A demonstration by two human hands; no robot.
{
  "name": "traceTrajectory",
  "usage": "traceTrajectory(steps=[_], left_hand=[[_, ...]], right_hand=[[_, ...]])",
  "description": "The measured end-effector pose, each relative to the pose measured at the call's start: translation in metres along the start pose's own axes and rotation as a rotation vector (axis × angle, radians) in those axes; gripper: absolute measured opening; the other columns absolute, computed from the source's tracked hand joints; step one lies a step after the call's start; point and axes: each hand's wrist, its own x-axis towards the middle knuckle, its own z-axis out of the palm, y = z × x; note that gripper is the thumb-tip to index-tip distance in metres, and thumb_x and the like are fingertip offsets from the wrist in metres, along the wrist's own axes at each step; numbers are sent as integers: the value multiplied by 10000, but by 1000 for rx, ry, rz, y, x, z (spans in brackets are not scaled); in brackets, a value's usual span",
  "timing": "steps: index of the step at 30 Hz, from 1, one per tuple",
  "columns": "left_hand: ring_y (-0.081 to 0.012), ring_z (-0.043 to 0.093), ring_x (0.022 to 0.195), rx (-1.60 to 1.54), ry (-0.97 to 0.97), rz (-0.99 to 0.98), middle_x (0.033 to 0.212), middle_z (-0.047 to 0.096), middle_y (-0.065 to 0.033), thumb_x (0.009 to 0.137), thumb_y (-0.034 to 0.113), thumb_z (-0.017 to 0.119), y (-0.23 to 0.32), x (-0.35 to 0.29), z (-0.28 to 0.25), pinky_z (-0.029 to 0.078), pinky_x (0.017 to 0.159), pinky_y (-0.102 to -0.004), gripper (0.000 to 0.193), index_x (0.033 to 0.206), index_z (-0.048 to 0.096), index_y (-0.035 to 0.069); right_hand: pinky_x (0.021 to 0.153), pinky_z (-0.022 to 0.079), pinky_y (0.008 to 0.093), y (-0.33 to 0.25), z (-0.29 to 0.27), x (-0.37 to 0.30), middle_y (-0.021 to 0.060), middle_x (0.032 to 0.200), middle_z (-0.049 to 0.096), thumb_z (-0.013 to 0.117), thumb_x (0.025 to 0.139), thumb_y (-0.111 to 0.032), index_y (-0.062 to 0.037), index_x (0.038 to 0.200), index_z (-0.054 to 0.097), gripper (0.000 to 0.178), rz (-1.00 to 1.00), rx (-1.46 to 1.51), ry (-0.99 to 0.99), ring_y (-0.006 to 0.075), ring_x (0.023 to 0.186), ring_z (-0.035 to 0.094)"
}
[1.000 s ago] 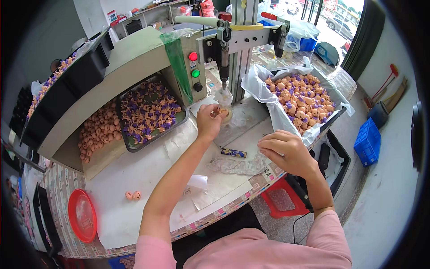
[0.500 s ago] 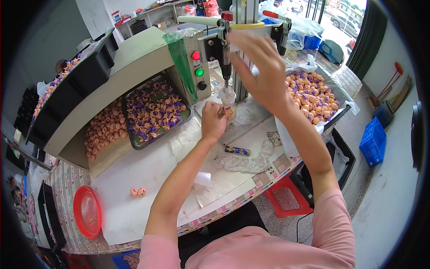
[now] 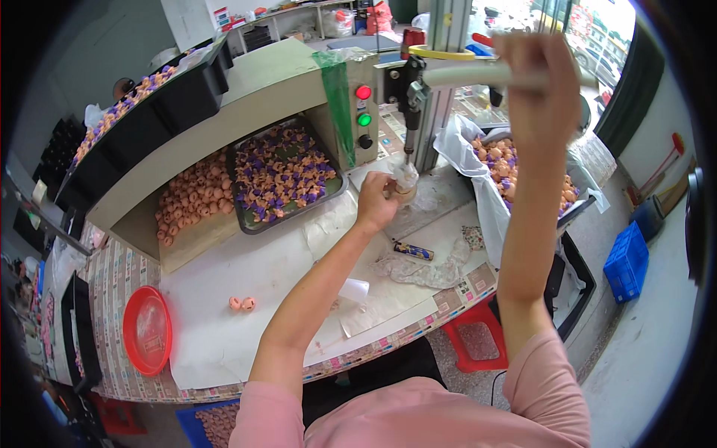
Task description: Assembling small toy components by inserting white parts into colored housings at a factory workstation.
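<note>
My left hand is closed in a pinch at the foot of the hand press, its fingertips at a small peach-coloured piece mostly hidden by them. Directly above is the press's clear-plastic-wrapped lower end, under its upright metal rod. Raised at the upper right, my right hand wraps round the press's long pale lever handle, which points right; hand and handle are smeared by motion. A dark tray of peach and purple pieces stands left of my left hand, beside a heap of round peach heads.
A lined bin of peach and purple pieces stands right of the press. On the table lie a blue printed tube, crumpled plastic, two peach heads and a red basin. A beige machine housing borders the left.
The lever handle has swung from pointing left to pointing right, with my right hand now round it, further right. My left hand stays at the press foot. The whole view has shifted slightly.
</note>
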Motion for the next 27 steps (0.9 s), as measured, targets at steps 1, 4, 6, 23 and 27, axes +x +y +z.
traceTrajectory(steps=[1, 4, 6, 23, 27], left_hand=[[-206, 575, 890, 8, 15, -8, 959, 545, -73, 687, 44, 743, 3, -3, -8, 491, 747, -327, 350, 1020, 637, 32], [-202, 568, 988, -103, -93, -203, 1111, 535, -100, 718, 26, 699, 28, -26, -49, 504, 834, -333, 379, 1089, 623, 46], [-220, 554, 1019, -73, -78, -193, 1126, 530, -108, 723, 24, 696, 45, -56, -95, 490, 855, -337, 379, 1093, 617, 48], [-282, 538, 907, 674, -81, -56, 1150, 539, -139, 804, 20, 631, 17, -254, -314, 488, 776, -352, 333, 1132, 571, 17], [-249, 556, 862, 559, 55, -114, 1028, 574, -102, 824, 27, 618, 18, -261, -308, 476, 721, -327, 249, 1071, 585, 26]], right_hand=[[953, 363, 419, -7, 6, -29, 52, 692, 467, 456, 975, -263, -28, 791, 541, 310, 17, -130, 23, 233, 837, 499], [1036, 321, 495, 8, -4, -105, 175, 1036, 638, 494, 955, -339, -4, 937, 602, 353, -11, -507, 79, 331, 1104, 528], [1065, 328, 395, 16, 12, -139, 195, 1267, 539, 509, 950, -249, 44, 1218, 532, 398, 241, -762, 386, 285, 1239, 470], [864, 431, 395, 25, 184, -284, 171, 1057, 628, 663, 784, -54, -1, 1137, 592, 363, 604, -692, -381, 340, 979, 556], [818, 428, 429, 22, 196, -291, 155, 1021, 612, 700, 759, -91, -34, 1158, 574, 422, 706, -773, -504, 349, 934, 535]])
